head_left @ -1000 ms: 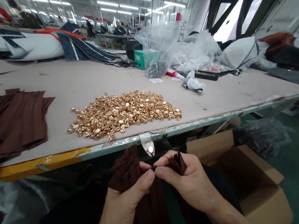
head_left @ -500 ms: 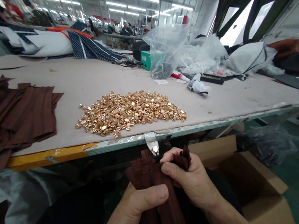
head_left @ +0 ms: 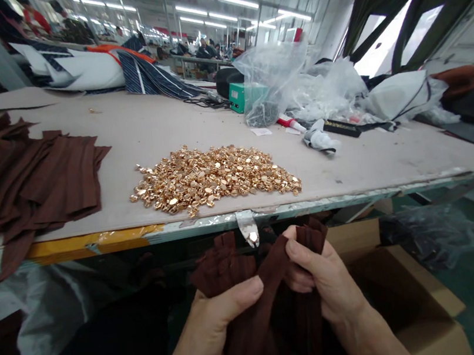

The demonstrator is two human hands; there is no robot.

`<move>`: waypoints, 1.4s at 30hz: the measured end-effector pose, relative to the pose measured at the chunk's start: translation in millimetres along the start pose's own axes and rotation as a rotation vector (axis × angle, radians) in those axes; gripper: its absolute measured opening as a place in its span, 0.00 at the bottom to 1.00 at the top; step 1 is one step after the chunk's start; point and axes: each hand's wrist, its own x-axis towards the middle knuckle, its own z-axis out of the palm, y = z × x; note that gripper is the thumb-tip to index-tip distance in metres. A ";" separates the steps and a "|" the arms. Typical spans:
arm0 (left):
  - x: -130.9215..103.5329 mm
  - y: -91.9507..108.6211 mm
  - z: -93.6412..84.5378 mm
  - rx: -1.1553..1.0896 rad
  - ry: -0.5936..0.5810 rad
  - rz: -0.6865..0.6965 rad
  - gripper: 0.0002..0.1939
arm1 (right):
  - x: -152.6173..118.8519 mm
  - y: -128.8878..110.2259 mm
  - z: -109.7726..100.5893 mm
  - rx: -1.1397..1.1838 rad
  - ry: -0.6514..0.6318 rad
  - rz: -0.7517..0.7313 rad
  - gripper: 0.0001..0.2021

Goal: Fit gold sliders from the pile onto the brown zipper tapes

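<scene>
My left hand (head_left: 215, 329) is closed around a bundle of brown zipper strips (head_left: 224, 268), its thumb pressed across them. My right hand (head_left: 323, 277) pinches the top of one strip pulled aside from the bundle, and more brown strip ends stick up behind its fingers. Just above both hands, a metal holder (head_left: 246, 223) juts from the table edge with a small gold zipper slider (head_left: 253, 238) at its tip. Neither hand touches the holder. On the table beyond lies a heap of gold zipper sliders (head_left: 214, 175).
A pile of brown zipper strips (head_left: 41, 177) lies on the left of the table (head_left: 377, 162), some hanging over the edge. Clear plastic bags (head_left: 312, 83) and a green box (head_left: 237, 97) stand farther back. An open cardboard box (head_left: 422, 286) is at lower right.
My right hand has moved right, away from the left hand, drawing one strip out at a slant from the bundle. The view has shifted slightly.
</scene>
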 end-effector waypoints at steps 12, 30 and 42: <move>2.2 5.2 -4.4 0.151 0.077 0.167 0.11 | -6.2 4.1 6.7 -0.502 0.005 -0.113 0.08; 11.5 0.0 -3.1 0.099 0.119 0.245 0.12 | -13.8 5.2 14.2 -0.929 -0.197 -0.604 0.05; 8.4 -7.3 -0.6 -0.039 0.257 0.218 0.14 | -11.9 14.6 17.8 -0.777 -0.042 -0.504 0.03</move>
